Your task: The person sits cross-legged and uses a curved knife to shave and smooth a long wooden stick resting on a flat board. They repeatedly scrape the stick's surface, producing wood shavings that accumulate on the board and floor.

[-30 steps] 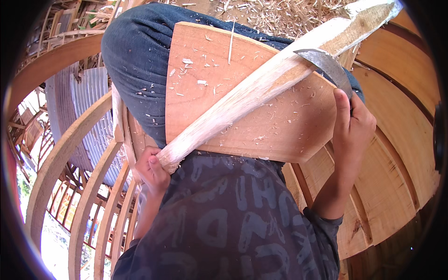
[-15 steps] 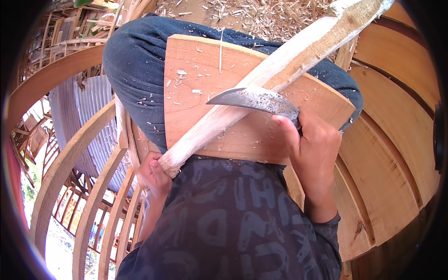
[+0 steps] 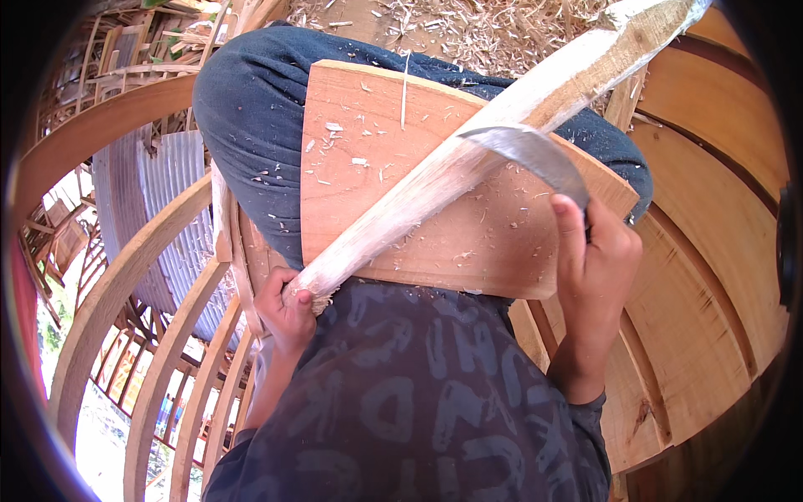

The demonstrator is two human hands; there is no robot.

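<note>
A long, pale wooden pole (image 3: 410, 201) slants across my lap from lower left to upper right. My left hand (image 3: 286, 311) is wrapped round its near end. Beneath the pole, a reddish flat board (image 3: 351, 151) rests over my thighs, dotted with chips. My right hand (image 3: 595, 259) grips a machete-like knife with a curved steel blade (image 3: 539, 155); its handle is mostly hidden in my fist. The blade's tip reaches over the pole's upper half; whether its edge touches the wood, I cannot tell.
Curved wooden ribs (image 3: 171, 343) rise on the left, with corrugated metal sheeting (image 3: 171, 209) beyond them. Broad curved planks (image 3: 694, 335) wall the right side. Wood shavings (image 3: 493, 33) cover the floor ahead of my knees.
My right hand and the knife have moved right and a little away from me, farther up the pole. The blade now slopes more steeply. My left hand keeps its grip.
</note>
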